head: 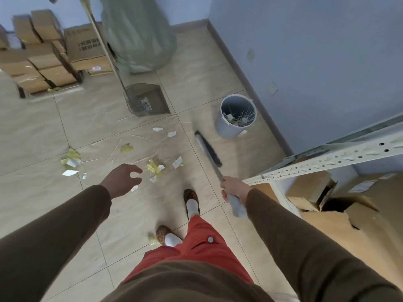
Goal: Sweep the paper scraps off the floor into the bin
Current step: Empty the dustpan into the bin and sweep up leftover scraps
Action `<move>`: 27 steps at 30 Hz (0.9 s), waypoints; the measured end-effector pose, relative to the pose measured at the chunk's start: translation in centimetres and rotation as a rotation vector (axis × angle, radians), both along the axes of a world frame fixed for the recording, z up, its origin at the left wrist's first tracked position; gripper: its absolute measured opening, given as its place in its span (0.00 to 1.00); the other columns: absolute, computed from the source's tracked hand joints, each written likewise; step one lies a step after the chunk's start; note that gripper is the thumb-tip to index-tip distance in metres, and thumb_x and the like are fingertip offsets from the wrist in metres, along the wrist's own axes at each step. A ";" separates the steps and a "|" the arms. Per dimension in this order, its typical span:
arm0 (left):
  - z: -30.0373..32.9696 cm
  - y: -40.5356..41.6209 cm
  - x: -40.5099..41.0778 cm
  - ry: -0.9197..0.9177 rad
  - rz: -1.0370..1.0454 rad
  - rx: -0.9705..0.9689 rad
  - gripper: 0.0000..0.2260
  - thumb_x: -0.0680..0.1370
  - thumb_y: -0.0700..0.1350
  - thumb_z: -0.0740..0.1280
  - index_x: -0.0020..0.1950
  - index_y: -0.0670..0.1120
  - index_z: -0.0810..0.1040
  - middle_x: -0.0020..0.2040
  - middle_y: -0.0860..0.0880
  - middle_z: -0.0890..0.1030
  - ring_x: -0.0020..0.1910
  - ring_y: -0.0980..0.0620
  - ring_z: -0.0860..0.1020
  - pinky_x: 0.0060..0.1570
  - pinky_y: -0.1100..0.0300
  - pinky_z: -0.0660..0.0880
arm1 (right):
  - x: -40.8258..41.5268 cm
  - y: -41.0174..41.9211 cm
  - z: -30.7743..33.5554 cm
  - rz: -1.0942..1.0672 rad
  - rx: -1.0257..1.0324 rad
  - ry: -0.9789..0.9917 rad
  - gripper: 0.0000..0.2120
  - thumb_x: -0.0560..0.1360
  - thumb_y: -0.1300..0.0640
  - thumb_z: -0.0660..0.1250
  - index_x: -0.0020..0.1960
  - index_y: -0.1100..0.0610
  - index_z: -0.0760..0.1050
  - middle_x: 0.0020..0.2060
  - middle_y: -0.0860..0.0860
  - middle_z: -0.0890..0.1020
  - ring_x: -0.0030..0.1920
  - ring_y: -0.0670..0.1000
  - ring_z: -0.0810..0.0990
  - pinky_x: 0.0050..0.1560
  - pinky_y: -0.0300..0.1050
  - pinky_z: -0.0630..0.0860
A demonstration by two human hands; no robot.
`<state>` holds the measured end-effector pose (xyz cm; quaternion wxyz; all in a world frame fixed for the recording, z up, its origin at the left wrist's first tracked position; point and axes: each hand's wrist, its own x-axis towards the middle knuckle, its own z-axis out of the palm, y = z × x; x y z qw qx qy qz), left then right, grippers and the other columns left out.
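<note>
Dustpan (146, 101) upright beyond paper scraps (155, 166) — bin (236, 115) beside wall.

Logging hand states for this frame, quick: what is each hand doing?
Left hand: open, fingers loosely spread, holding nothing.
Right hand: closed around the broom handle.

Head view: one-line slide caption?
Right hand grips broom beside bin; left hand open above paper scraps.
</note>
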<state>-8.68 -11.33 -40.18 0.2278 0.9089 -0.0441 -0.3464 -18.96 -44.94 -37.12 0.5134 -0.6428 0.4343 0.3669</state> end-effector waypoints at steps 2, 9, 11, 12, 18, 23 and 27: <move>0.1 -0.8 0.4 0.020 -0.021 0.006 0.15 0.77 0.46 0.69 0.64 0.50 0.79 0.69 0.45 0.74 0.65 0.45 0.74 0.62 0.55 0.68 | -2.6 -1.9 2.7 -0.191 0.128 -0.013 0.09 0.81 0.66 0.56 0.57 0.57 0.71 0.34 0.55 0.72 0.23 0.46 0.72 0.20 0.36 0.70; 0.9 -7.7 2.3 0.007 -0.089 -0.086 0.12 0.77 0.42 0.69 0.60 0.47 0.81 0.62 0.45 0.79 0.60 0.45 0.77 0.54 0.58 0.69 | -5.2 -5.1 9.0 -1.035 0.541 -0.093 0.09 0.81 0.60 0.56 0.42 0.57 0.66 0.27 0.48 0.68 0.19 0.45 0.69 0.19 0.33 0.69; 0.8 -9.2 2.6 0.007 -0.087 -0.109 0.13 0.77 0.44 0.70 0.61 0.49 0.81 0.65 0.47 0.77 0.62 0.46 0.76 0.55 0.59 0.68 | -3.3 -6.9 7.9 -1.000 0.403 -0.112 0.11 0.80 0.62 0.54 0.38 0.57 0.65 0.24 0.49 0.68 0.19 0.46 0.68 0.19 0.36 0.68; 0.7 -9.7 2.7 0.008 -0.089 -0.111 0.13 0.77 0.45 0.70 0.62 0.49 0.80 0.66 0.48 0.76 0.63 0.46 0.75 0.55 0.59 0.68 | -2.1 -8.1 6.7 -0.885 0.247 -0.131 0.13 0.79 0.63 0.54 0.36 0.57 0.65 0.23 0.51 0.68 0.20 0.47 0.68 0.21 0.39 0.68; -0.3 -9.4 2.9 0.015 -0.138 -0.021 0.14 0.77 0.47 0.70 0.63 0.53 0.79 0.68 0.49 0.75 0.64 0.48 0.75 0.59 0.59 0.70 | 5.3 -16.3 -2.3 -0.197 -0.332 -0.078 0.17 0.77 0.68 0.59 0.65 0.67 0.72 0.59 0.63 0.77 0.46 0.56 0.77 0.54 0.55 0.80; -0.8 -7.9 3.5 -0.006 -0.177 0.045 0.15 0.77 0.47 0.70 0.64 0.51 0.79 0.69 0.48 0.74 0.68 0.48 0.72 0.67 0.56 0.65 | 5.4 -17.5 -3.5 0.303 -0.570 0.094 0.18 0.80 0.64 0.61 0.69 0.67 0.69 0.63 0.58 0.76 0.45 0.51 0.76 0.46 0.43 0.77; -0.8 -7.9 3.5 0.003 -0.159 0.047 0.15 0.77 0.46 0.70 0.64 0.50 0.79 0.68 0.46 0.75 0.66 0.46 0.74 0.66 0.55 0.66 | 0.6 -16.1 -3.2 0.552 -0.487 0.185 0.21 0.77 0.66 0.63 0.69 0.65 0.70 0.52 0.60 0.81 0.43 0.54 0.78 0.39 0.43 0.77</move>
